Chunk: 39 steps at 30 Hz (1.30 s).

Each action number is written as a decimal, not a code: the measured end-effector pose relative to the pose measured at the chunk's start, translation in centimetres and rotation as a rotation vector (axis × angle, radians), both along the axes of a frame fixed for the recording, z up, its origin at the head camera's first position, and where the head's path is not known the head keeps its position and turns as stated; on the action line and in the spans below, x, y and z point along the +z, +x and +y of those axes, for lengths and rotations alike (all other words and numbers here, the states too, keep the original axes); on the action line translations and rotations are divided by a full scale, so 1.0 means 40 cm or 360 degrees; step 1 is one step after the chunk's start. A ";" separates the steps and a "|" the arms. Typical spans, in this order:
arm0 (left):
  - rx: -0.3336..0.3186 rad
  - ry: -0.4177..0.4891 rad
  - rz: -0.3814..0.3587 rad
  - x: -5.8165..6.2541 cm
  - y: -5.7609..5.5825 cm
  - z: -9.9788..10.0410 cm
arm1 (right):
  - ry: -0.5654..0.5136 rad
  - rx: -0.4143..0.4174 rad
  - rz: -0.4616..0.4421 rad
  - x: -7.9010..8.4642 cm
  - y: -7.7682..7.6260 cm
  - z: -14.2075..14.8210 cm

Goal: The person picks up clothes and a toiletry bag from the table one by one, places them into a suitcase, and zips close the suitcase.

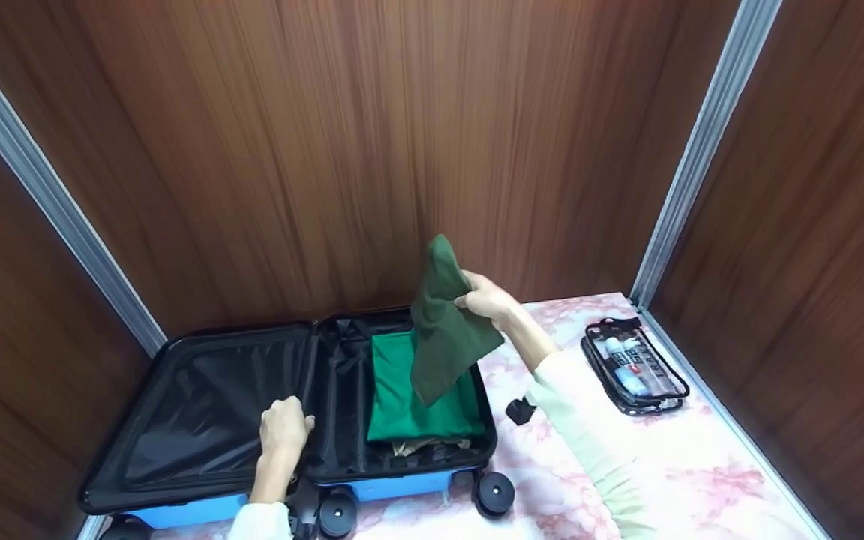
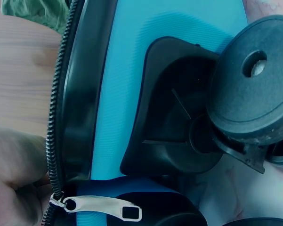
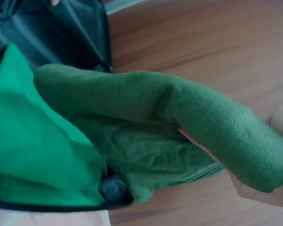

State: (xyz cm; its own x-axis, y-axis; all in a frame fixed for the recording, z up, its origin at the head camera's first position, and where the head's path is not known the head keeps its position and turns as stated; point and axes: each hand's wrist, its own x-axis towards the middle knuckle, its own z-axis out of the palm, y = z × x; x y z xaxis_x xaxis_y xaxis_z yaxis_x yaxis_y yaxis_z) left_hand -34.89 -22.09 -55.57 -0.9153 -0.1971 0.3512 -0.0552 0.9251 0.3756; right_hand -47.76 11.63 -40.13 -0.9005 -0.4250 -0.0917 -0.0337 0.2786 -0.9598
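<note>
My right hand (image 1: 488, 300) pinches a folded dark green cloth (image 1: 451, 330) between thumb and fingers and holds it up over the right half of an opened suitcase (image 1: 488, 405). In the right wrist view the dark green cloth (image 3: 155, 113) droops from the hand, hiding most of the fingers. Below it, a bright green folded cloth (image 1: 394, 397) lies in the suitcase. Over the left half, near the hinge, my left hand (image 1: 283, 427) is curled like a fist, with nothing visible in it. The left wrist view shows that hand (image 2: 14, 169) beside the zipper edge.
A clear pouch (image 1: 634, 367) with bottles lies at the right on the pink marbled surface (image 1: 717, 480). A small black item (image 1: 520, 410) sits beside the suitcase. Suitcase wheels (image 1: 493, 493) stick out at the front. Wood-grain panels (image 1: 402, 150) rise behind and at both sides.
</note>
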 end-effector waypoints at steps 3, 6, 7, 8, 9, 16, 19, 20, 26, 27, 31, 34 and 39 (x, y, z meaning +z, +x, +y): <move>0.0003 -0.0001 0.0013 0.000 0.003 -0.001 | -0.0010 0.0011 0.0015 -0.011 0.001 -0.030; 0.0009 -0.0007 -0.0004 -0.002 0.005 -0.004 | -0.0044 0.0029 0.0023 -0.024 0.005 -0.060; 0.0013 -0.0004 -0.0017 -0.002 0.006 -0.004 | -0.0054 0.0035 0.0030 -0.030 0.005 -0.070; 0.0012 -0.0009 -0.0026 -0.002 0.007 -0.005 | -0.0060 0.0037 0.0038 -0.035 0.006 -0.080; 0.0013 -0.0009 -0.0037 -0.002 0.008 -0.006 | -0.0063 0.0045 0.0051 -0.040 0.007 -0.089; 0.0015 -0.0015 -0.0043 -0.005 0.010 -0.006 | -0.0122 0.0054 0.0061 -0.061 0.019 -0.149; 0.0019 -0.0020 -0.0035 -0.004 0.007 -0.003 | -0.0156 0.0066 0.0061 -0.066 0.024 -0.171; 0.0018 -0.0023 -0.0029 -0.004 0.006 -0.002 | -0.0163 0.0069 0.0062 -0.068 0.025 -0.179; 0.0014 -0.0037 -0.0025 0.000 -0.003 0.001 | -0.0181 0.0112 0.0078 -0.083 0.031 -0.221; 0.0012 -0.0034 -0.0031 0.001 -0.004 0.001 | -0.0188 0.0118 0.0074 -0.086 0.032 -0.227; 0.0014 -0.0001 -0.0074 0.003 -0.004 0.004 | -0.0225 0.0109 0.0068 -0.105 0.030 -0.246; 0.0015 0.0005 -0.0088 0.004 -0.003 0.005 | -0.0258 0.0094 0.0056 -0.126 0.024 -0.251; 0.0034 -0.0021 -0.0070 0.000 -0.005 0.008 | -0.0347 0.0083 0.0039 -0.195 0.005 -0.237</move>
